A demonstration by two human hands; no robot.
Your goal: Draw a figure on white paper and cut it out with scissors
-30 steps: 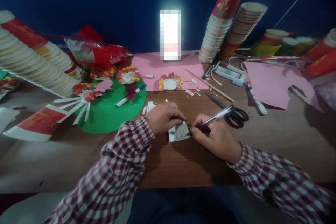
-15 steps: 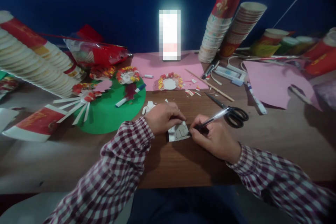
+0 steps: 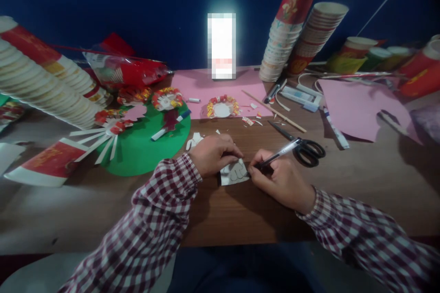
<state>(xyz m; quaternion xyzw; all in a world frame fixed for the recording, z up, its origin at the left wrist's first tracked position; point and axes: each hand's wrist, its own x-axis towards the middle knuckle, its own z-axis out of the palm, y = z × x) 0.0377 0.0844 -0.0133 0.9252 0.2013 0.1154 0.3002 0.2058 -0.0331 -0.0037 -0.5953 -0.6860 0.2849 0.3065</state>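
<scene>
A person in a checked shirt bends over a wooden table [image 3: 240, 219], both hands meeting on a small white paper cutout [image 3: 234, 173]. The left hand [image 3: 215, 153] presses down on the cutout's upper edge, fingers curled close together, pinning it flat to the wood. The right hand [image 3: 280, 178] grips a pen [image 3: 275, 154] in a tight writing hold, the tip touching the cutout's right edge, where curved dark lines already show on the paper.

Just beyond the right hand lie black-handled scissors [image 3: 305, 150], blades pointing away to the left, with a thin wooden stick [image 3: 275, 112] slanting farther off. Beyond the left hand sits a green paper disc [image 3: 144, 146] carrying red-and-white paper flowers and a marker [image 3: 171, 126]. Straight ahead of both hands, a round paper flower [image 3: 222, 108] rests at the edge of a pink sheet [image 3: 206, 84]. Tall stacks of paper cups [image 3: 295, 27] lean against the blue wall beyond the right hand; another stack [image 3: 44, 82] lies toppled far out past the left hand. A second pink sheet [image 3: 357, 107] spreads well to the right of the right hand.
</scene>
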